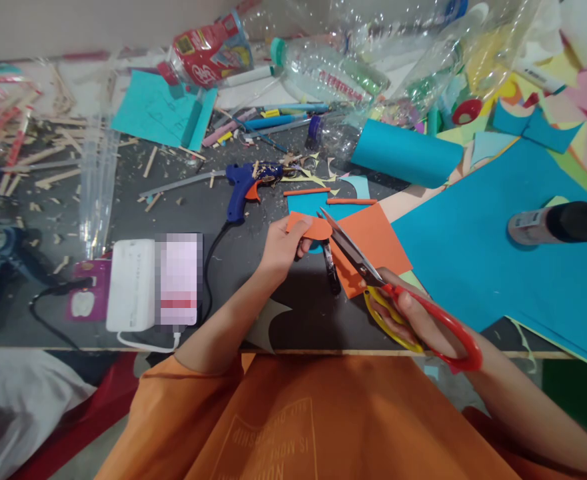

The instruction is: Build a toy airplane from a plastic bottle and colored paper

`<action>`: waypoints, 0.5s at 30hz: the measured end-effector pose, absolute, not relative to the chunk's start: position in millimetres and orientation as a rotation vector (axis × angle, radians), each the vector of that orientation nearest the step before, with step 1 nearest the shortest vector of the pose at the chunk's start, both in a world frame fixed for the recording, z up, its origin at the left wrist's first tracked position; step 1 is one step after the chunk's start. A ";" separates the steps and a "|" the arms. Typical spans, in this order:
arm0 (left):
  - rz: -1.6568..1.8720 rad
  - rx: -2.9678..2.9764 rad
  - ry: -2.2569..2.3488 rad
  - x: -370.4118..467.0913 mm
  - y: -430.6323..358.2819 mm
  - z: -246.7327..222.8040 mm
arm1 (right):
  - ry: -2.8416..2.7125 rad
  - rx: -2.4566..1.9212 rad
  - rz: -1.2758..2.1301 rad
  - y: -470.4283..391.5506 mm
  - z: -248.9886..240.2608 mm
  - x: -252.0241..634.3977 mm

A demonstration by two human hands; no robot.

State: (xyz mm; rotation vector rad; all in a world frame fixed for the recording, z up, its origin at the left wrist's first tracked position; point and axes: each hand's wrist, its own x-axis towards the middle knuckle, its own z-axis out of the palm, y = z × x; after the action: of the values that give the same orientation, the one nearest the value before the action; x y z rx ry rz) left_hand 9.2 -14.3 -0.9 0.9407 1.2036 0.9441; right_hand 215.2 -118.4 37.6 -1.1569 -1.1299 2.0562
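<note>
Head view: low and right of centre, the right hand (413, 317) grips red-and-yellow scissors (357, 259), blades pointing up and left. Mid-frame, the left hand (282, 248) pinches a small orange paper piece (317, 228), its rounded right end at the blades. An orange sheet (379, 240) lies beneath the scissors, right of centre. Farther off, a blue glue gun (240, 183) rests left of centre; plastic bottles (330, 72) crowd the frame's top.

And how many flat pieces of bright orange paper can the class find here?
2: a small piece held in the left hand, and a larger sheet lying partly behind the scissors. Others may be hidden.
</note>
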 end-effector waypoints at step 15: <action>0.975 0.847 1.223 9.8 -12.1 -1.0 | -1.200 -1.185 2.058 -117.9 39.2 216.0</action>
State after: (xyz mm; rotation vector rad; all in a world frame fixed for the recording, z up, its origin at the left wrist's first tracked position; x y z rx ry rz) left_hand 9.8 -12.1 -1.0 0.8473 1.2226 0.9749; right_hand 216.0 -117.9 39.2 -1.1846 -1.1997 2.0582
